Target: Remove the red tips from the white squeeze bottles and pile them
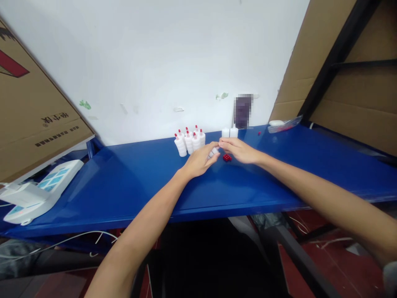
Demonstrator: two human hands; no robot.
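My left hand (pixel 200 160) is curled round a small white bottle (pixel 214 152) that lies tilted on the blue table (pixel 130 186). My right hand (pixel 239 150) meets it from the right, fingertips pinched at the bottle's top; what they pinch is too small to make out. A little heap of red caps (pixel 227 157) lies just under both hands. Behind my left hand stands a cluster of several white bottles with red caps (pixel 190 141). Two uncapped white bottles (pixel 230 132) stand behind my right hand.
A white device with blue panels (pixel 40 190) lies on the table's left end. Cardboard boxes (pixel 34 111) lean at the left, cardboard and a black frame (pixel 338 54) at the right. A clear bag (pixel 283 124) lies far right near the wall. One stray red cap (pixel 259 133) sits beside it.
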